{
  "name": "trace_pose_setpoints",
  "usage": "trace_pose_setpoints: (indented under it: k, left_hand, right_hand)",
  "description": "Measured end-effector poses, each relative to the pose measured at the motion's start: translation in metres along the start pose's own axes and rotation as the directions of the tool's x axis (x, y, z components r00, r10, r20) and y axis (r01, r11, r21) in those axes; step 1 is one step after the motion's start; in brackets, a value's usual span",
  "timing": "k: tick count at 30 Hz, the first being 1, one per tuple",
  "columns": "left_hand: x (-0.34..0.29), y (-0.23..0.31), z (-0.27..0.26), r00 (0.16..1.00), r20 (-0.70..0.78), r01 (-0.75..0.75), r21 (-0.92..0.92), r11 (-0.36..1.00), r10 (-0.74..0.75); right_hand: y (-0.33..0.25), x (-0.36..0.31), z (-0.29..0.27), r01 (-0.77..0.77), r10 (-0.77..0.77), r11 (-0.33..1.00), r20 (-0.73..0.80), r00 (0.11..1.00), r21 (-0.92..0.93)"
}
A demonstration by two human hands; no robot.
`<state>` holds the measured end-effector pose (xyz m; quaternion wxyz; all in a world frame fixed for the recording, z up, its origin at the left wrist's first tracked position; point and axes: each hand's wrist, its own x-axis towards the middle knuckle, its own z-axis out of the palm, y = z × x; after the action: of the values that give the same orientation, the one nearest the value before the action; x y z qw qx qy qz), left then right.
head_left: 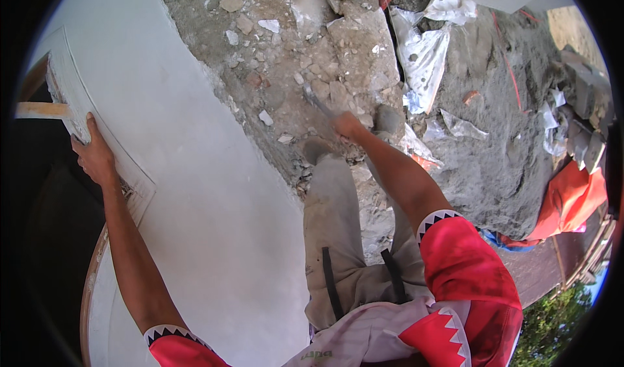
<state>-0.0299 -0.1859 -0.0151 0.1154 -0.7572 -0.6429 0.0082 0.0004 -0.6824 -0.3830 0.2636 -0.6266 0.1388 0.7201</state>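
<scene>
Smooth matt wall (214, 191), rough rubble (338, 61)

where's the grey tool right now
In the head view, the grey tool is above centre, gripped in the right hand, over the rubble-strewn ground.

Legible text: none. Marking: one short row of small green lettering (316, 354) on the pale front panel of the red-and-white shirt (364, 331), near the lower edge of the head view. The characters are too small and indistinct to read with certainty
</scene>
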Motion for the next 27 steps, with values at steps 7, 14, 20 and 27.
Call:
trace_pose_setpoints:
  k: [7, 14, 20, 27]
  left_hand:
    - [-0.001, 0.007, -0.001, 0.999, -0.004, 0.042, 0.065, 0.997, -0.042]
    - [-0.002, 0.009, -0.003, 0.998, -0.015, 0.055, -0.011, 0.998, -0.055]
    - [0.002, 0.002, 0.000, 0.991, -0.087, 0.093, -0.123, 0.988, -0.104]
    - [0.010, -0.002, 0.001, 0.986, 0.016, 0.168, -0.167, 0.971, -0.168]
  right_hand:
    - [-0.018, -0.033, 0.030, 0.195, -0.247, 0.941, -0.166, 0.955, -0.277]
    - [-0.051, -0.080, 0.048, 0.330, -0.329, 0.942, -0.020, 0.944, 0.065]
    - [-0.113, -0.056, 0.074, 0.293, -0.281, 0.951, -0.118, 0.952, 0.098]
    - [-0.263, -0.131, 0.053, 0.783, -0.734, 0.543, -0.280, 0.618, 0.304]
